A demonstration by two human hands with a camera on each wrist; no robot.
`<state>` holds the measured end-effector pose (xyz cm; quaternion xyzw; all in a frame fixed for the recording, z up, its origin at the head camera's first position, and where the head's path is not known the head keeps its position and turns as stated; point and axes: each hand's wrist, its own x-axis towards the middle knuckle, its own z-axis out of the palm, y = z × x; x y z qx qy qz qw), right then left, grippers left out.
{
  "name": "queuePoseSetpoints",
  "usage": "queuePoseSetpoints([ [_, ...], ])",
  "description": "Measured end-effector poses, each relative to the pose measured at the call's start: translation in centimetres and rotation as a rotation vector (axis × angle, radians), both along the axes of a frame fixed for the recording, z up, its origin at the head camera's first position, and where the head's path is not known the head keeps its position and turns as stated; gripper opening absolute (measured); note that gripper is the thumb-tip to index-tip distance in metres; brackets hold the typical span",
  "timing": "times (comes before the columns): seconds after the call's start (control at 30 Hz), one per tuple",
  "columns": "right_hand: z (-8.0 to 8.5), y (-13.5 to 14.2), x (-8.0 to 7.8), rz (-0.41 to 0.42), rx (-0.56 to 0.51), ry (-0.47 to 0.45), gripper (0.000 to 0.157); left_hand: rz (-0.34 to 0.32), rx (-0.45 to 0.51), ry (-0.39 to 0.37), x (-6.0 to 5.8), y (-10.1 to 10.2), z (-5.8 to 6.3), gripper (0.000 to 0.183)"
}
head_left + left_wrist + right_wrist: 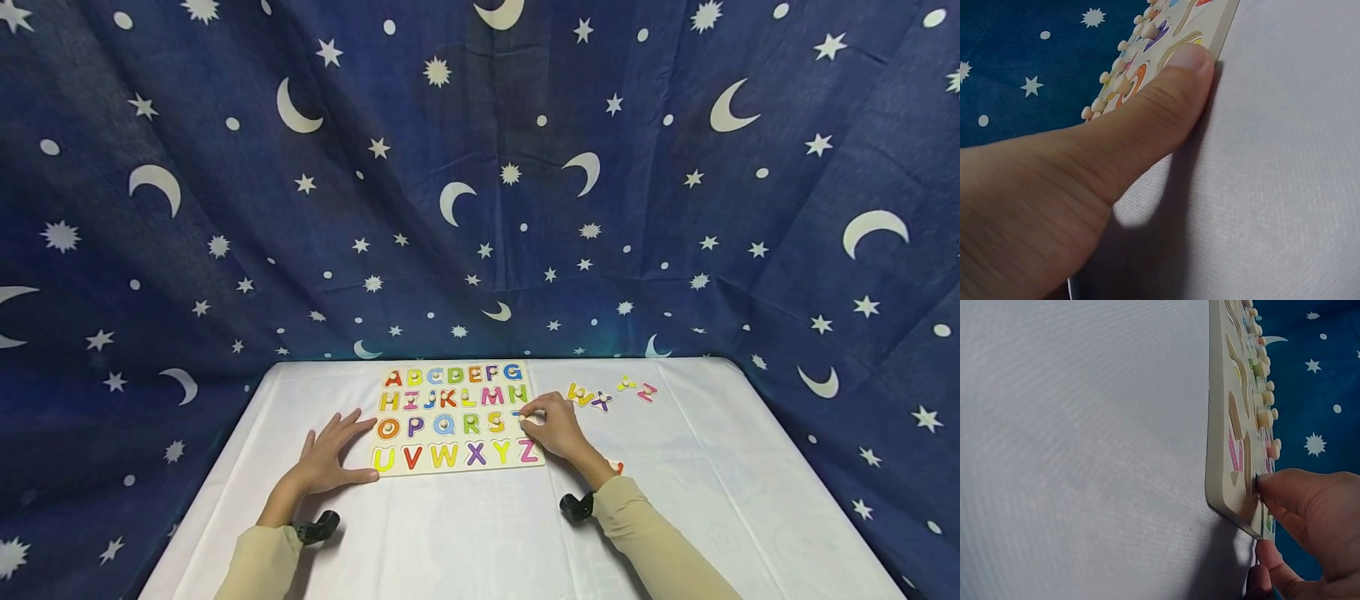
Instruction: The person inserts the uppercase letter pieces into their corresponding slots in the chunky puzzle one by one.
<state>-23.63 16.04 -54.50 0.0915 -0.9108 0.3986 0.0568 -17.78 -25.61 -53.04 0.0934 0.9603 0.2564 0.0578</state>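
Note:
A wooden alphabet puzzle board [450,439] lies on the table, with knobbed letter pieces in its upper three rows. Its bottom row, U to Z, shows coloured recesses without knobs. My right hand [558,429] is at the board's right edge, thumb and forefinger pinching the knob of a blue letter piece [517,412] at the end of the third row, right of the S. Most of that piece is hidden by the fingers. Spread out, my left hand [326,458] steadies the board's left side, its thumb [1188,59] resting on the lower left corner.
Loose W [577,393], X [602,402], Y [626,383] and Z [647,392] pieces lie right of the board. A red piece [617,467] is partly hidden by the right wrist. Behind the white-covered table [457,542] hangs a blue curtain [480,275].

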Motion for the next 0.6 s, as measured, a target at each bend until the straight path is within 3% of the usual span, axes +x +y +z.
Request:
queuePoseSetpoints([
  [0.23, 0.3, 0.2, 0.1, 0.0, 0.011, -0.024, 0.009, -0.002, -0.011, 0.005, -0.2, 0.1, 0.1, 0.1],
  [0.6, 2.4, 2.9, 0.3, 0.152, 0.038, -0.122, 0.023, -0.002, -0.011, -0.005, -0.1, 0.0, -0.1, 0.101],
])
